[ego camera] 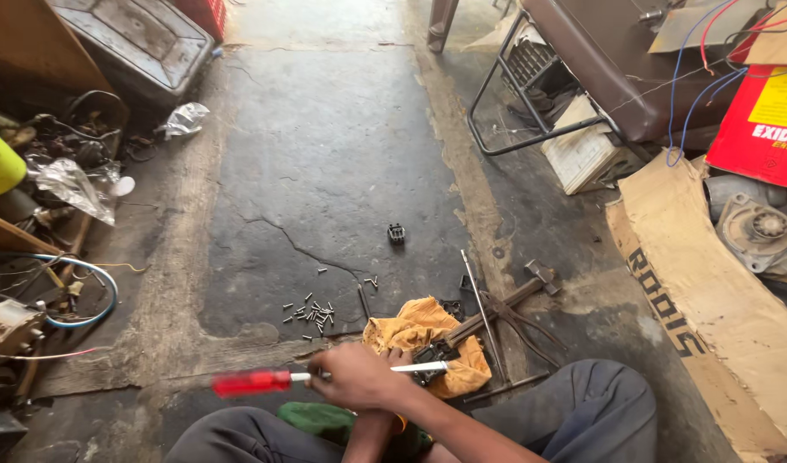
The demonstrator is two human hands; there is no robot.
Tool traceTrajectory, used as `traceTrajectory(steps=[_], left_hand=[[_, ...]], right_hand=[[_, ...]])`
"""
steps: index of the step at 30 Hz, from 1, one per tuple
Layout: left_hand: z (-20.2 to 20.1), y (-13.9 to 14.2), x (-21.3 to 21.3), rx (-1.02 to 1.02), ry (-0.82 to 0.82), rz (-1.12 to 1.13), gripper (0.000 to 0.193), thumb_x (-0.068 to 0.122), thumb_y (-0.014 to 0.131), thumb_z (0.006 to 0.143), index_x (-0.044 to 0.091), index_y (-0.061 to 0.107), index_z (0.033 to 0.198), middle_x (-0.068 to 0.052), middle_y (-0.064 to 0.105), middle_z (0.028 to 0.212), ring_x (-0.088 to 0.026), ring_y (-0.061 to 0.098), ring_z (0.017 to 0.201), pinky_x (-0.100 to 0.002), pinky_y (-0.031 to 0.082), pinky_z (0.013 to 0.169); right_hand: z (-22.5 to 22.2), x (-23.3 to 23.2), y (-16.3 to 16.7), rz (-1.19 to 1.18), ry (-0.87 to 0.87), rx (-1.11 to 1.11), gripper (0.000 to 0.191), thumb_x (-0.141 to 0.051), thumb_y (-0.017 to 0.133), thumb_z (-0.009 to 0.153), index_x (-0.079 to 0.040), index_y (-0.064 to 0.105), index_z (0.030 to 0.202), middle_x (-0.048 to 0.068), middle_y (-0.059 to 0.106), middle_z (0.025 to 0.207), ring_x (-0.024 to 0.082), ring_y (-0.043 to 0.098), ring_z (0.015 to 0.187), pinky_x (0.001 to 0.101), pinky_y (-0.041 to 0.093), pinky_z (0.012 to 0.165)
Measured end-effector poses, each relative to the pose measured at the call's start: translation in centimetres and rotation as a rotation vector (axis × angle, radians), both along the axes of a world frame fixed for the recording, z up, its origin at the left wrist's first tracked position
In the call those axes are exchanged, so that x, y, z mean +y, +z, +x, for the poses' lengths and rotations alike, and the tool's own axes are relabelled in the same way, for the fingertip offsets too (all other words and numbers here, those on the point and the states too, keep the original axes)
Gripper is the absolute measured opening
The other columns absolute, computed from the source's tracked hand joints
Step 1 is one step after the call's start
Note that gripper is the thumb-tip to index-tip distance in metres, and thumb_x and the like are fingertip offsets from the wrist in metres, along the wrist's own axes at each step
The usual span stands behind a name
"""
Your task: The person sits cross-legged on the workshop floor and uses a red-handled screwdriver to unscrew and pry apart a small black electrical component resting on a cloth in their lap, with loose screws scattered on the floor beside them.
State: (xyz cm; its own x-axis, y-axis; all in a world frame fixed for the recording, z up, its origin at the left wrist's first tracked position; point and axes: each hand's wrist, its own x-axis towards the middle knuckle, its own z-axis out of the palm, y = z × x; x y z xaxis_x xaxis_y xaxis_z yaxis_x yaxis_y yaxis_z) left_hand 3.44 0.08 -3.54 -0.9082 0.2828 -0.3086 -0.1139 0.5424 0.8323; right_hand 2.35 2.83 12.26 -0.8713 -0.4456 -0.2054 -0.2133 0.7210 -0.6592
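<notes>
**Cracked concrete, a red-handled screwdriver at work**

Concrete floor [325, 154], dark, stained and cracked, fills the middle of a cluttered workshop. Small metal pins [312, 313] lie scattered on it, with a little black part [396, 233] farther off. Wires and scrap crowd one side; flattened cardboard [711, 300] and a red box [766, 120] sit on the other. A hammer [505, 304] rests across an orange cloth [428, 339].

One hand [359, 377] is closed around the shaft of the screwdriver [325, 377], which lies level just above the person's knees, its translucent red handle blurred and its tip at a small dark piece [435, 351] on the cloth. Which hand this is I cannot tell; the other is hidden beneath it.
</notes>
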Motion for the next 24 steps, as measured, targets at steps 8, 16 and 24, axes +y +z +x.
traceTrajectory(steps=[8,16,24], left_hand=[[-1.4,2.8,1.7,-0.469,0.340,0.415,0.039,0.038,0.058,0.091,0.004,0.069,0.108,-0.018,0.070,0.099,-0.032,0.068,0.085,-0.046,0.056,0.076],[-1.8,1.1,-0.2,0.184,-0.163,0.023,0.044,0.012,0.083,0.065,0.012,0.076,0.108,-0.012,0.078,0.104,-0.028,0.075,0.098,-0.037,0.059,0.089],[-0.8,3.8,-0.4,0.231,-0.127,-0.133,0.029,0.013,0.076,0.074,0.020,0.081,0.102,-0.013,0.077,0.099,-0.033,0.073,0.094,-0.043,0.057,0.088]], right_hand=[[2.2,8.6,14.7,-0.442,-0.315,0.417,0.026,-0.018,0.073,0.091,-0.003,0.071,0.112,0.010,0.077,0.096,0.018,0.076,0.086,0.0334,0.059,0.075],[2.1,12.4,15.5,-0.642,-0.499,0.411,0.017,-0.002,0.061,0.102,0.007,0.062,0.116,0.014,0.073,0.100,0.017,0.075,0.095,0.0313,0.065,0.086],[2.4,11.4,8.9,-0.618,-0.579,0.418,0.012,0.003,0.062,0.100,0.007,0.062,0.111,0.013,0.075,0.097,0.019,0.077,0.093,0.0307,0.064,0.081]])
